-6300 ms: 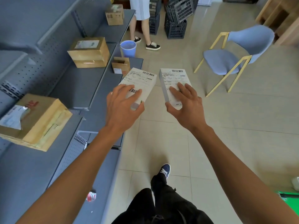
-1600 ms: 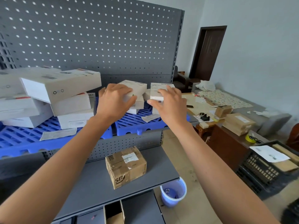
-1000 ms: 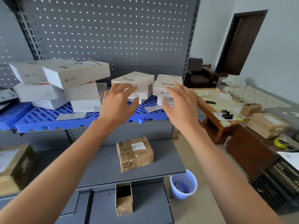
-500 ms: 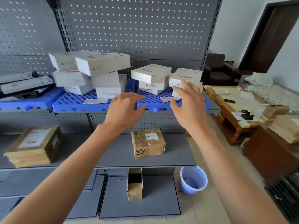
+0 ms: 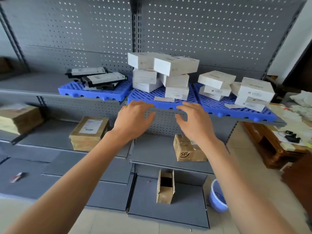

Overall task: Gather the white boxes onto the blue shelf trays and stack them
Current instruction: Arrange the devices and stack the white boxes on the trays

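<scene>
White boxes sit in stacks on blue slatted trays on the upper grey shelf. A tall middle stack (image 5: 162, 73) stands on the centre tray (image 5: 145, 97). Two lower stacks, one (image 5: 216, 85) and another (image 5: 253, 93), rest on the right tray (image 5: 236, 110). My left hand (image 5: 135, 119) and my right hand (image 5: 195, 122) hover empty with fingers spread, just below and in front of the centre tray's front edge, touching no box.
A left blue tray (image 5: 94, 93) carries black-and-white flat boxes (image 5: 101, 78). Brown cartons (image 5: 89, 132), (image 5: 187, 149) sit on the lower grey shelf, an open carton (image 5: 165, 188) below. A blue bucket (image 5: 217, 196) stands on the floor; a wooden table (image 5: 276, 149) lies right.
Both hands let go of the two white boxes on the right tray, then drew back and down, now empty. The view has shifted left and away from the shelf.
</scene>
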`<state>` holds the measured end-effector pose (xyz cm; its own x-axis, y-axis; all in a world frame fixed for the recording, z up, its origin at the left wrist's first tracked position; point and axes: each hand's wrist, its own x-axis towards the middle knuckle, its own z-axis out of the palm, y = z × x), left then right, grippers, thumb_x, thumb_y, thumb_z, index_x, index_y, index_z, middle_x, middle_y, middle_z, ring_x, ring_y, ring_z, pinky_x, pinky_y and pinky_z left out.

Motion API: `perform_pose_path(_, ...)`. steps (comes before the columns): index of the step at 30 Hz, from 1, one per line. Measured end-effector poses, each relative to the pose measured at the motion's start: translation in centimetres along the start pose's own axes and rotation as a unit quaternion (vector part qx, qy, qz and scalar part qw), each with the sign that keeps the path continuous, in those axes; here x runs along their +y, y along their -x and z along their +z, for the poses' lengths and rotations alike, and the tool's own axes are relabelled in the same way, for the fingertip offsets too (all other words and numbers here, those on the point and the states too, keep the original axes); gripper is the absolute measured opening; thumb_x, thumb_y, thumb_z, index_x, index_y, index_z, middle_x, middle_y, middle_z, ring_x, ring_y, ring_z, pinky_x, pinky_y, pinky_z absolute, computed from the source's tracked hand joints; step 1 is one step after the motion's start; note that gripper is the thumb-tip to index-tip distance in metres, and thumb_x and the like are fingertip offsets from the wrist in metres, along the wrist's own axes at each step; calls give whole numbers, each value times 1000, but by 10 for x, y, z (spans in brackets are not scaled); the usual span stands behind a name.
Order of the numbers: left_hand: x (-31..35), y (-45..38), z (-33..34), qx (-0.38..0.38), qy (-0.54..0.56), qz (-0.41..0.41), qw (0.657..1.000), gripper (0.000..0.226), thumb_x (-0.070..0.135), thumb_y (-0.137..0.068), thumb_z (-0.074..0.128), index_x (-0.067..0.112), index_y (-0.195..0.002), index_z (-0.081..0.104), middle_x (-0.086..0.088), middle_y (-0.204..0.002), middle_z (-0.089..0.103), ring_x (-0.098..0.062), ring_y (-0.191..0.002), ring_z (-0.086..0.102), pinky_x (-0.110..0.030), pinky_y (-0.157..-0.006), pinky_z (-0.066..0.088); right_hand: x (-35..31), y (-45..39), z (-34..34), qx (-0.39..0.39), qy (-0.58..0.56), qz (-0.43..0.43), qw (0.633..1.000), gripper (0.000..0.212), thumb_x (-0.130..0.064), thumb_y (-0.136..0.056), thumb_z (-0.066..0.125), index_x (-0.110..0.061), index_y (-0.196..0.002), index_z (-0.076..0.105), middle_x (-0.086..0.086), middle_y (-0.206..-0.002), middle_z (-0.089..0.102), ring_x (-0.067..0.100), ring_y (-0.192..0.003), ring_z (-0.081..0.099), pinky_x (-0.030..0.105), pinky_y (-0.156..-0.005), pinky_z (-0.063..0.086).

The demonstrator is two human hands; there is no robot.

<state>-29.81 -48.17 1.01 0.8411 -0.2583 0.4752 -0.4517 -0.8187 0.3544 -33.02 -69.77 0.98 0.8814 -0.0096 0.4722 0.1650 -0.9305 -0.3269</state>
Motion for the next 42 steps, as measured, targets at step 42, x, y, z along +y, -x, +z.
perform_pose_path(42, -298, -98, -68, 33, 112, -103, 988, 49, 32, -98, 61, 26, -146, 52, 6, -125, 63, -15, -98, 62, -26, -84, 44, -228, -188, 213, 18, 5, -23, 1000, 66, -64, -92, 55, -22, -143, 52, 1, -152, 45, 31, -137, 40, 49, -100, 41)
